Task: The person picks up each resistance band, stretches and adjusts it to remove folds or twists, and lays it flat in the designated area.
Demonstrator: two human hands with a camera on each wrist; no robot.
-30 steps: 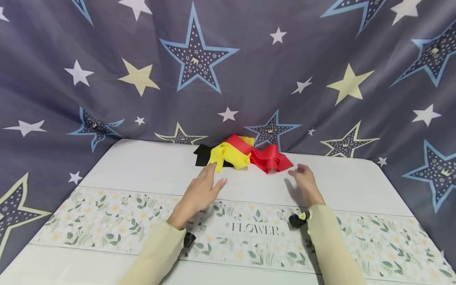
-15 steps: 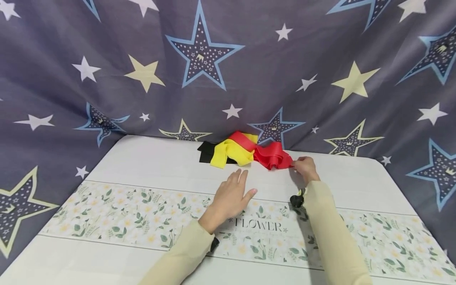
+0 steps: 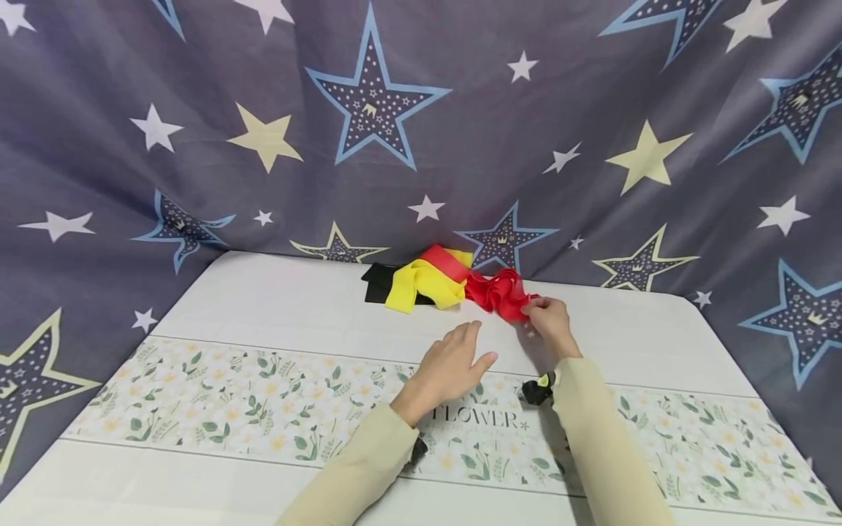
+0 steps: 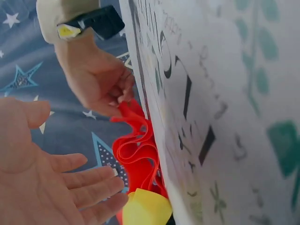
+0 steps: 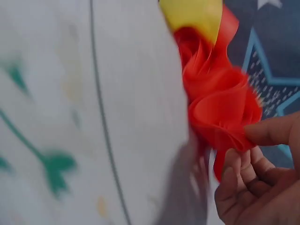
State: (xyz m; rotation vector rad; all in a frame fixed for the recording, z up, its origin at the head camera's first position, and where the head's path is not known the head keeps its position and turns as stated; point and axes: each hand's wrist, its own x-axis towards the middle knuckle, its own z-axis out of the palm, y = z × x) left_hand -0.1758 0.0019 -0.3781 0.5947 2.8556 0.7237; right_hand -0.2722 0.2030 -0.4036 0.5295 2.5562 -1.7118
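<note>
A red band [image 3: 495, 291] lies gathered in folds near the table's back edge. My right hand [image 3: 551, 319] pinches its right end between thumb and fingers; in the right wrist view the fingers grip the red folds [image 5: 220, 108]. The red band's other part crosses over a yellow band [image 3: 430, 286], and a black band [image 3: 379, 283] lies partly under the yellow one. My left hand [image 3: 449, 367] hovers in front of the bands, fingers extended, holding nothing. In the left wrist view its palm [image 4: 51, 187] faces the red folds without visible contact.
The white table [image 3: 276, 299] carries a floral strip [image 3: 250, 398] with the word FLOWER across its middle. A dark star-patterned cloth [image 3: 460, 146] hangs directly behind the table's back edge. Each wrist wears a small black device.
My right hand has reached the red band's right end, gripped it and pushed it slightly left, bunching the folds tighter. My left hand has moved right, away from the yellow band.
</note>
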